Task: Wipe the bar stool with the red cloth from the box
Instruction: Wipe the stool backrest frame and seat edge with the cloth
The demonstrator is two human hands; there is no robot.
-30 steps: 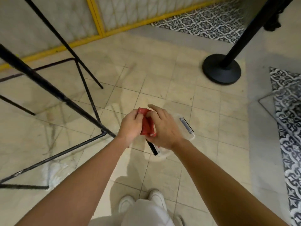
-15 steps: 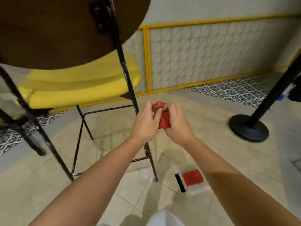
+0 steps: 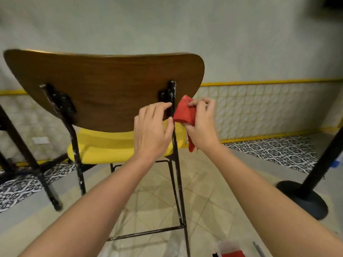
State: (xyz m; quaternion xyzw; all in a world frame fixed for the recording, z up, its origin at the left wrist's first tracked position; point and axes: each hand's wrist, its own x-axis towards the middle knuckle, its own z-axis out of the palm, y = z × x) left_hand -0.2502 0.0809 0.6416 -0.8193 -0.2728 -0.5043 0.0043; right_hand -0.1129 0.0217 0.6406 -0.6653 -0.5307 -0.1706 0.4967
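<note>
The bar stool stands in front of me, seen from behind: a brown wooden backrest [image 3: 104, 84], a yellow seat [image 3: 107, 147] and black metal legs [image 3: 178, 182]. My right hand [image 3: 201, 127] grips the red cloth [image 3: 185, 113] just right of the stool's right back post, with a corner of the cloth hanging down. My left hand [image 3: 150, 130] is at that post, fingers extended and pinching the cloth's left edge. The clear plastic box [image 3: 229, 248] lies on the floor at the bottom edge, with something red inside.
A black post on a round base [image 3: 304, 199] stands on the floor at the right. Black table legs [image 3: 27, 158] rise at the left. A tiled wall with yellow trim [image 3: 259, 83] runs behind the stool. Beige floor tiles lie underneath.
The view has lifted from the floor to the stool's backrest. Both hands rose with the red cloth from above the box to the right back post, and the cloth has partly unfolded.
</note>
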